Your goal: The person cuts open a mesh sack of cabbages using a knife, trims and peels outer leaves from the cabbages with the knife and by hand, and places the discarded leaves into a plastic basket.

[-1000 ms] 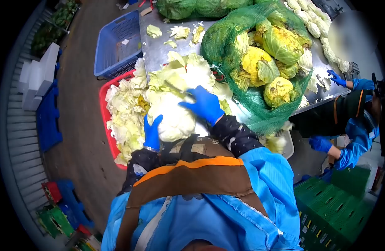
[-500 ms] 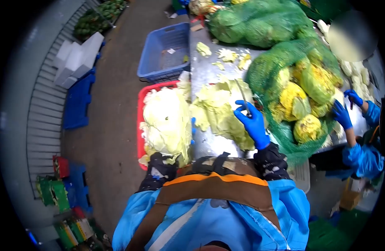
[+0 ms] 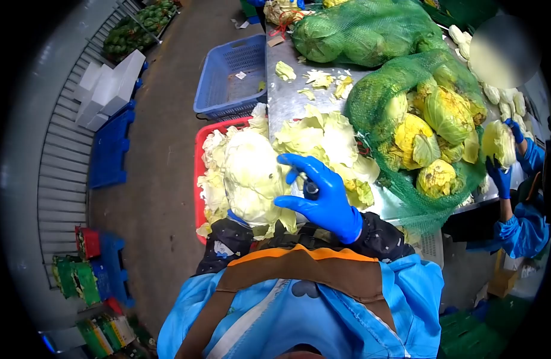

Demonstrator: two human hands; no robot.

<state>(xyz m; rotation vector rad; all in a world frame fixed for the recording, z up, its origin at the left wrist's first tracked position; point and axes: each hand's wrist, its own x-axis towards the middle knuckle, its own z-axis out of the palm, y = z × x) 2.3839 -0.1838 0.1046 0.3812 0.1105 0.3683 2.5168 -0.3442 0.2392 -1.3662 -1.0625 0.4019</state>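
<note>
A pale cabbage [image 3: 251,173] is at the right side of a red crate [image 3: 200,179] heaped with loose leaves. My left hand [image 3: 237,219] holds it from below and behind; only a little blue glove shows and the fingers are hidden. To the cabbage's right, my right hand [image 3: 332,200] in a blue glove grips a knife [image 3: 311,190] in its curled fingers, with the dark handle end showing. Its thumb and forefinger are spread towards the cabbage. Trimmed cabbage leaves [image 3: 338,140] lie on the metal table just beyond this hand.
A green net bag [image 3: 371,99] of yellowed cabbages lies on the right of the metal table [image 3: 281,110], with another full net bag [image 3: 365,33] behind. A blue crate [image 3: 227,110] stands beyond the red one. At right, a co-worker's gloved hands [image 3: 500,176] hold a cabbage.
My right hand has moved left, close to the cabbage, turning so the knife's handle end shows. The cabbage has shifted right and tilted. The co-worker now holds a cabbage.
</note>
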